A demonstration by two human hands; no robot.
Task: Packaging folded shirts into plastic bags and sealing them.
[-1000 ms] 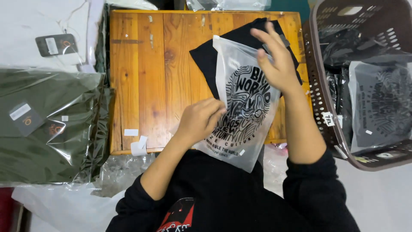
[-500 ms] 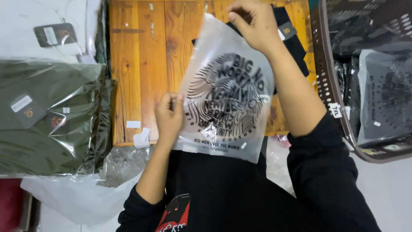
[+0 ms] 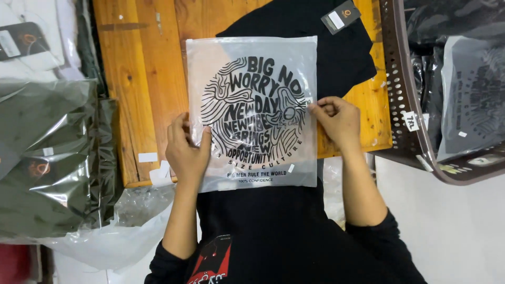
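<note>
Gripping the printed clear bag [image 3: 252,113], left hand [image 3: 185,152] and right hand [image 3: 336,122], black garment [image 3: 336,52] perhaps half hidden.

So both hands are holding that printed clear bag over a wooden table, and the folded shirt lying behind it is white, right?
Not quite. The head view shows the folded shirt behind the bag is black, not white. The rest stands: the left hand and the right hand hold the printed clear bag by its sides over the wooden table.

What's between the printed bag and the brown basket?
In the head view, the black garment with its hang tag, then bare wooden table, lie between the printed bag and basket.
</note>
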